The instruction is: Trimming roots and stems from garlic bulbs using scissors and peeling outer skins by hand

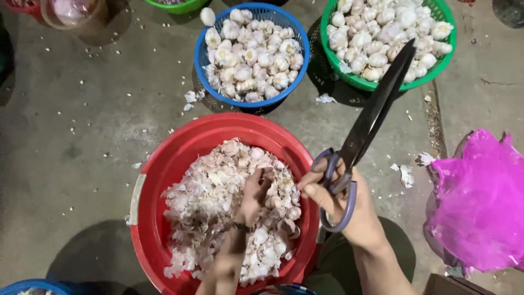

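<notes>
I am digging my left hand into the garlic skins and bulbs heaped in the round red plastic basin, fingers closing on a bulb; my right hand, just beside the basin, is gripping black long-bladed scissors (blades shut, pointing away for safety).

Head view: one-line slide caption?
Left hand digs into garlic in red basin; right hand holds closed scissors.
</notes>
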